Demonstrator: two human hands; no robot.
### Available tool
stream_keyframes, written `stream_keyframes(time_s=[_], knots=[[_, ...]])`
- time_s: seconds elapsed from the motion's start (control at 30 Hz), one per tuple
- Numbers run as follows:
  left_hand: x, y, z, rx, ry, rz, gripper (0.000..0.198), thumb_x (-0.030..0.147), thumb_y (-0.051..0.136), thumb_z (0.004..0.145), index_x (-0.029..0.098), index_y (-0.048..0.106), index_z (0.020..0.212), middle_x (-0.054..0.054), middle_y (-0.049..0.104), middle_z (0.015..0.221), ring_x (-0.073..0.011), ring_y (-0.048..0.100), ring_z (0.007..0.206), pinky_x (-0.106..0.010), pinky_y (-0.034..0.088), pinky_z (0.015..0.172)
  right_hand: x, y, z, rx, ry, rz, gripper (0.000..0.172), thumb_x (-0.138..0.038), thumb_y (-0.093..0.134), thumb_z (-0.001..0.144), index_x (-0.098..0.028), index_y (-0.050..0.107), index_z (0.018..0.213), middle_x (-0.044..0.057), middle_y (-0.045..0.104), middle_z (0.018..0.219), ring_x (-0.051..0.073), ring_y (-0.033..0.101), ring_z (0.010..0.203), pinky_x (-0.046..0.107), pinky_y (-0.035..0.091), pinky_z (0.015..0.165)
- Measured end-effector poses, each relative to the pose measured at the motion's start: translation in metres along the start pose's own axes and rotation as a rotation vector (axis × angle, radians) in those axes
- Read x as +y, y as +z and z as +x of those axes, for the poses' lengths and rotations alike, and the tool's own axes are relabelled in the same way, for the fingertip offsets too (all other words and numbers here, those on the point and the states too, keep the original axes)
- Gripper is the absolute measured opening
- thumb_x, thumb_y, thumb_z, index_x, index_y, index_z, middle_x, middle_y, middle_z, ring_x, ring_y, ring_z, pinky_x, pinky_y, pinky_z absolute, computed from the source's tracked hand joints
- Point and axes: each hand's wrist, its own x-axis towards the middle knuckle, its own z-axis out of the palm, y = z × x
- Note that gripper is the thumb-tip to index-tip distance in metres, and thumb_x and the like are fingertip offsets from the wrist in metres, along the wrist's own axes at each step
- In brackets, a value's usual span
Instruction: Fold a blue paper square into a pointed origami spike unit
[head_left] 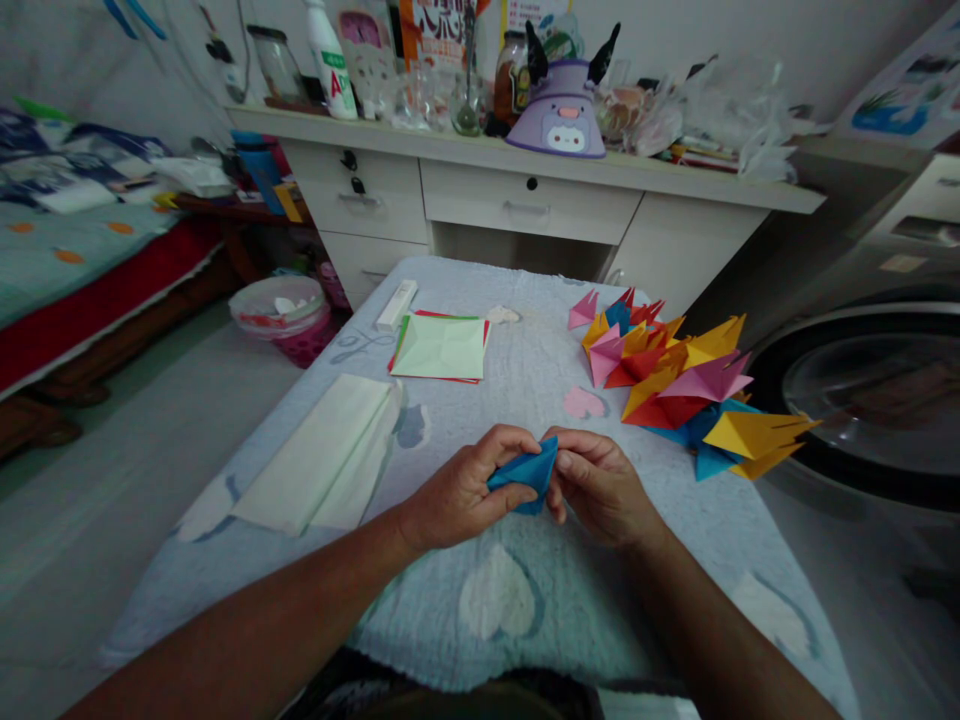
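Note:
Between my two hands, above the near middle of the cloth-covered table, is a folded piece of blue origami paper (529, 472). My left hand (472, 487) grips its left side, thumb in front and fingers behind. At its upper right edge, my right hand (596, 480) pinches the paper between thumb and fingertips. Part of the blue paper is hidden behind my fingers. To the right lies a pile of folded paper cranes (667, 375) in yellow, red, pink and blue. A stack of square paper sheets (441, 347), pale green on top, rests farther back on the left.
A folded pale cloth or paper (315, 455) lies on the table's left, with a small white box (397, 305) behind it. A white cabinet (367, 190) stands beyond the table. On the right is a washing machine (862, 400); a pink bin (304, 340) stands on the left floor.

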Motion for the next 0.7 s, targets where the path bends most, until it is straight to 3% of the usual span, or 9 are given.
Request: stream_keyframes(time_s=[0.4,0.7], knots=[[0.0018,-0.0014,-0.0001,0.071,0.015,0.177,0.03,0.02,0.06,0.088,0.023,0.048,0.115,0.001,0.063,0.085,-0.0116,0.059,0.072,-0.025,0.045,0.069,0.0025,-0.0016,0.0011,0.017,-0.001,-0.033,0.026,-0.039,0.077,0.078,-0.015,0.072,0.087,-0.001,0.065,0.054,0.009,0.057,0.039,0.018,0.049,0.037],[0.0014,-0.0011,0.0009,0.045,0.021,0.176,0.025,0.018,0.058,0.089,0.023,0.049,0.112,0.001,0.066,0.086,-0.0113,0.062,0.073,-0.026,0.048,0.072,0.0027,-0.0007,0.0008,-0.006,-0.077,-0.069,0.019,-0.036,0.074,0.082,-0.017,0.074,0.084,-0.001,0.063,0.058,0.009,0.056,0.04,0.018,0.048,0.037]])
